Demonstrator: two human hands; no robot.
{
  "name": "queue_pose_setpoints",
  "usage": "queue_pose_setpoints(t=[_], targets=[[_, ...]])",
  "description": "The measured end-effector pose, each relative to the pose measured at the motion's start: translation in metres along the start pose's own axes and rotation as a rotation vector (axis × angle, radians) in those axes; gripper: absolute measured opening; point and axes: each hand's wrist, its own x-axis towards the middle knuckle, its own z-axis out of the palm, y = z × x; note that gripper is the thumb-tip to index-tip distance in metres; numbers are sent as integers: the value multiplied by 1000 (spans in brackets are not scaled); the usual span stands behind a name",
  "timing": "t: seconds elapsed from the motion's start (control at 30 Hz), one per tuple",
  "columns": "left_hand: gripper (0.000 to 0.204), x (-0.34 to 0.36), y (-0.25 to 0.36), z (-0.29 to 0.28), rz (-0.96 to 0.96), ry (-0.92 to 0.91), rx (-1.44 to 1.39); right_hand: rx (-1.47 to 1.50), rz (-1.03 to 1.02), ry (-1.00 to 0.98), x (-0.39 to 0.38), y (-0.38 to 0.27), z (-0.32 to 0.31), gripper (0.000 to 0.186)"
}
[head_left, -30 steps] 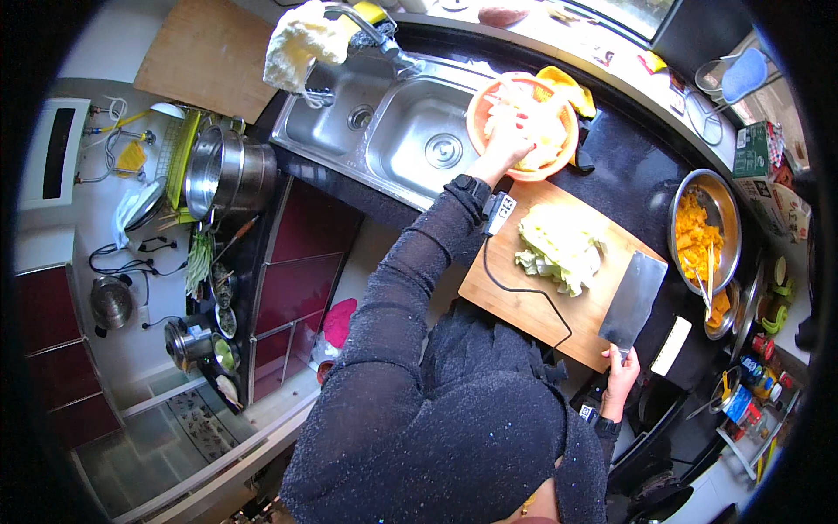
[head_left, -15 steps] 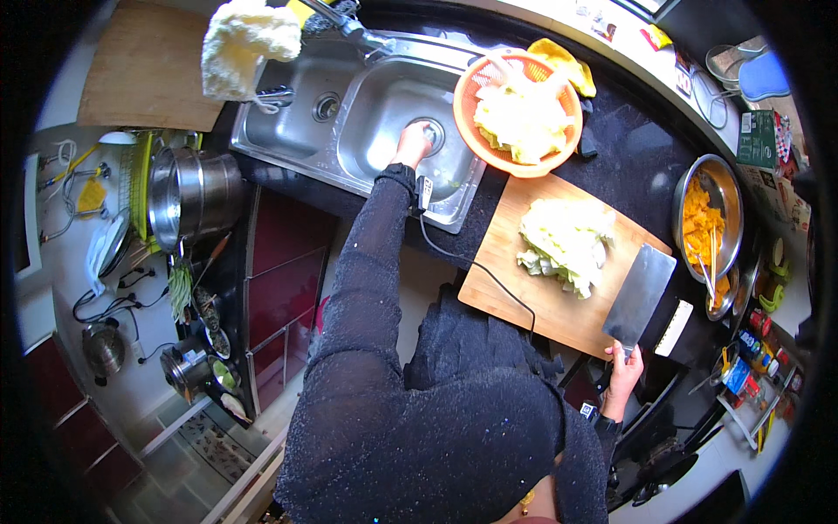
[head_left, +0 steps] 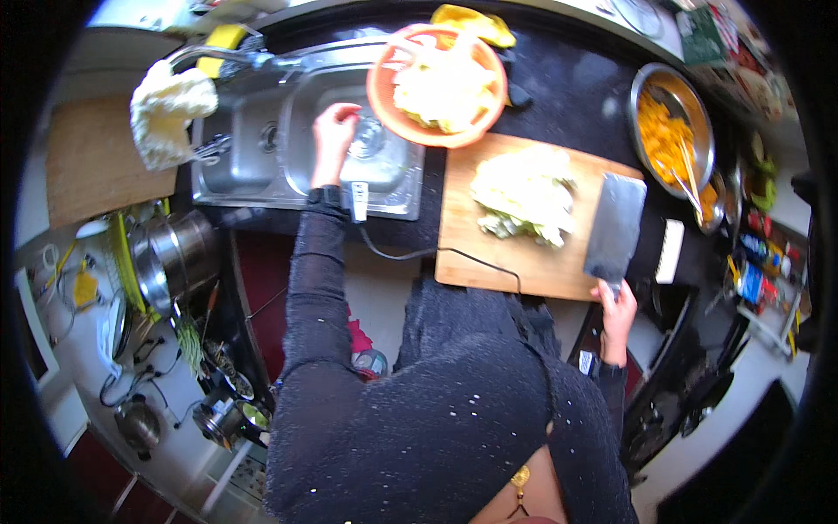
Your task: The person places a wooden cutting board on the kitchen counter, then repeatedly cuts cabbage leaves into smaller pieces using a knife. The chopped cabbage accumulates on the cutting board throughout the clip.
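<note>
My left hand [head_left: 335,135] hovers over the right basin of the steel sink [head_left: 301,175], beside the drain [head_left: 367,141]. Its fingers look loosely bent and apart, with nothing visible in them. At the right edge of the wooden cutting board [head_left: 471,266], my right hand [head_left: 616,310] is closed round the handle of a cleaver [head_left: 614,229]. The broad blade lies flat over the board's right side. A pile of pale green cabbage leaves [head_left: 524,194] sits mid-board. More pale leaves [head_left: 445,87] fill the orange colander [head_left: 382,109], which stands between sink and board.
A steel bowl [head_left: 642,87] of orange pieces with chopsticks [head_left: 690,179] stands right of the board. A yellow cloth [head_left: 476,24] lies behind the colander. Left of the sink are a pale cloth [head_left: 170,113] and a big steel pot [head_left: 175,262]. A cable [head_left: 410,257] trails from my left wrist.
My left hand has moved off the sink drain to its left. My right hand keeps hold of the cleaver. The whole view has shifted and turned.
</note>
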Motion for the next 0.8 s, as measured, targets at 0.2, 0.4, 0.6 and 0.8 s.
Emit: queue_pose_setpoints(t=[0.2,0.4,0.6,0.8], targets=[[26,16,69,11,263,106,-344,55,-73,-18,3,7,-13,10],[38,-20,137,68,505,-12,-28,45,-91,-6,4,16,-28,14],[88,-139,200,180,698,-249,523,-270,-118,-18,7,31,-42,24],[91,-157,199,188,500,-630,609,-695,-539,53,14,37,-55,23]])
